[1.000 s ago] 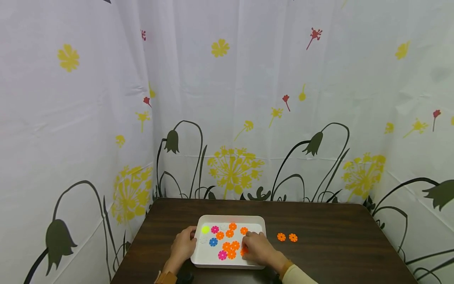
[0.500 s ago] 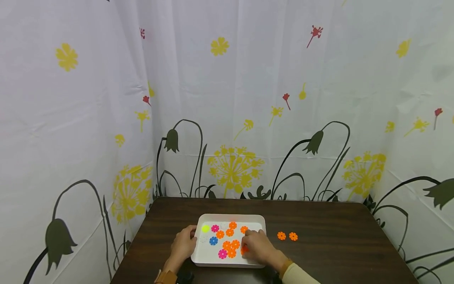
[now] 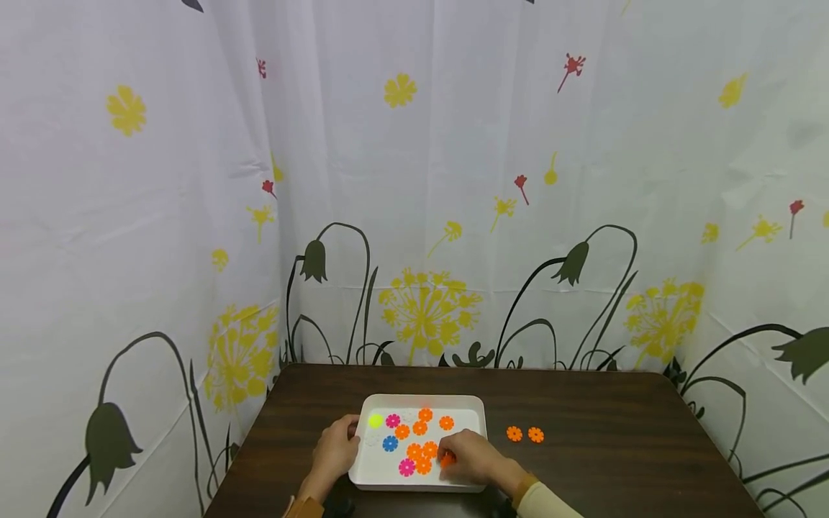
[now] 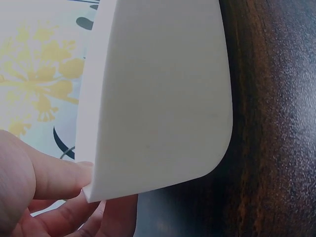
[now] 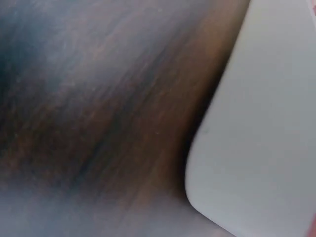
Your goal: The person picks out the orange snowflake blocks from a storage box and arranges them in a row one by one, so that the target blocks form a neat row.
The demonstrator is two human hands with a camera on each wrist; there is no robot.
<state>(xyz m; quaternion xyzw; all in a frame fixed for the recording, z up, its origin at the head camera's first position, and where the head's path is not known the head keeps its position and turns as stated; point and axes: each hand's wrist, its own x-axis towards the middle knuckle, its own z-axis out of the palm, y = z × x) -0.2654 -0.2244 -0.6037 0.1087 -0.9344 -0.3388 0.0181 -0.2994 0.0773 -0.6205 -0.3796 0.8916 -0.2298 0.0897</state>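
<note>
A white tray (image 3: 382,472) lies on the dark wooden table, holding several small notched plastic discs. At its left edge, my left hand (image 3: 334,452) grips the rim; in the left wrist view the thumb (image 4: 61,180) lies on the rim and the fingers curl beneath it. Over the tray's right part, my right hand (image 3: 474,457) pinches an orange disc (image 3: 447,459), partly hidden by the fingers. Nearby in the tray are other orange discs (image 3: 423,466), a pink disc (image 3: 406,467), a blue disc (image 3: 390,444) and a yellow disc (image 3: 376,421). The right wrist view shows no fingers clearly.
Two orange discs (image 3: 514,434) lie side by side on the table (image 3: 615,446), right of the tray. Clear discs (image 3: 373,437), hard to make out, are among those at the tray's left. A flower-printed curtain (image 3: 453,180) hangs behind the table.
My right hand's fingers have drawn closer together and slightly nearer to me, and the orange disc at them now looks tilted. The left hand stays at the tray's rim.
</note>
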